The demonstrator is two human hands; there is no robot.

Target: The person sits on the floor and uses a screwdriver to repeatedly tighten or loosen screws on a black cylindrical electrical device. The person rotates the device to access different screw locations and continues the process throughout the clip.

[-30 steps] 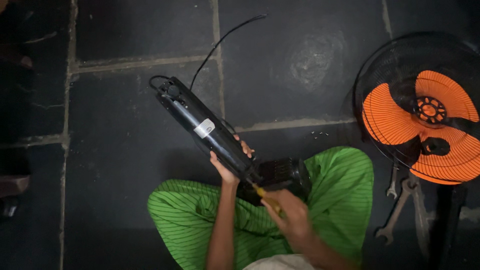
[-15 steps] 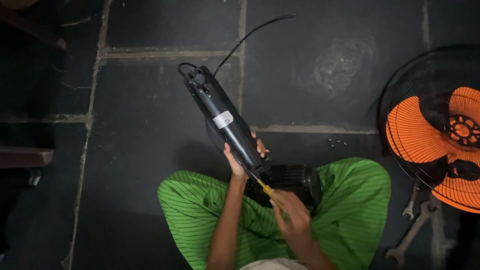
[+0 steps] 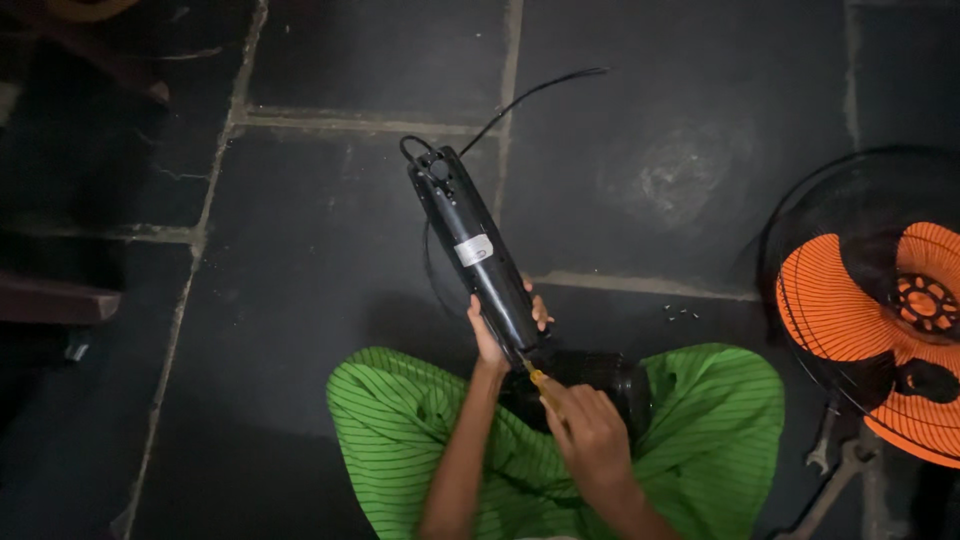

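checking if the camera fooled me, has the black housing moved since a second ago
Cannot tell: the black housing slid right in frame, but so did the floor joint and orange fan, so the camera panned. Left hand grips it.

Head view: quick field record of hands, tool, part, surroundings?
left hand: wrapped around the lower end of the black housing, holding it tilted off the floor
right hand: grip closed on a yellow-handled screwdriver, tip at the housing's lower end
cable: black, leaves the housing's top end
lap: green striped cloth, person seated
right side: orange fan in a black cage, wrenches on the floor
floor: dark stone tiles
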